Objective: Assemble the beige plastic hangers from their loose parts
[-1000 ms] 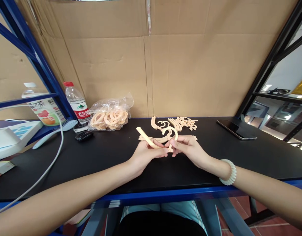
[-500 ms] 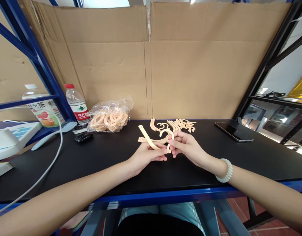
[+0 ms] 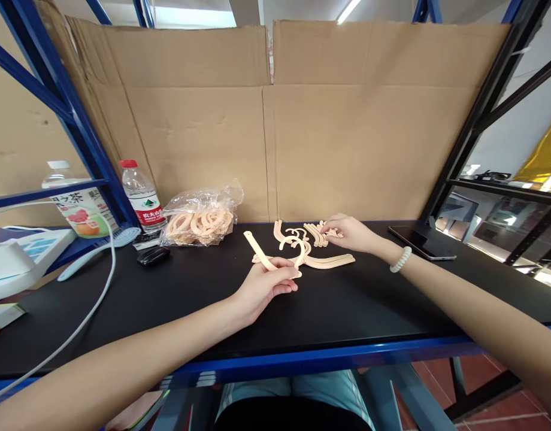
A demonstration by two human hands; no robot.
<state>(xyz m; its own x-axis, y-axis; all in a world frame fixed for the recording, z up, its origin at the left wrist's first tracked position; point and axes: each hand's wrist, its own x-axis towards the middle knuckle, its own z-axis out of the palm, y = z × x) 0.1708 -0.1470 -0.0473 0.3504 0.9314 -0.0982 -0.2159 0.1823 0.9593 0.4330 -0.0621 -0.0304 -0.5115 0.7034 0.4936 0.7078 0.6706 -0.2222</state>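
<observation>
My left hand (image 3: pixel 269 286) is closed on a pale wooden piece (image 3: pixel 257 250), a straight arm joined to a hook-shaped curve, held above the front of the table. My right hand (image 3: pixel 350 232) reaches to the small wooden pieces (image 3: pixel 332 230) at the right of the pile; its fingertips are down among them, and whether they grip one is hidden. Curved wooden strips (image 3: pixel 315 234) lie just left of those fingers. Behind the held piece, long wavy wooden pieces (image 3: pixel 332 262) rest on the black table (image 3: pixel 347 305). Small scrolled pieces (image 3: pixel 296 232) and another strip stack (image 3: pixel 278 230) lie farther back.
At the back left are a clear bag of wooden rings (image 3: pixel 201 221), a water bottle (image 3: pixel 143 196) and a black object (image 3: pixel 153 255). A white cable (image 3: pixel 105 281) crosses the left side beside a light-blue brush (image 3: pixel 100 248). A phone (image 3: pixel 421 242) lies right. Cardboard (image 3: pixel 190 131) stands behind.
My right hand has let go of the curved part and moved back and right to the small pieces. My left hand still holds the wooden piece, slightly farther left.
</observation>
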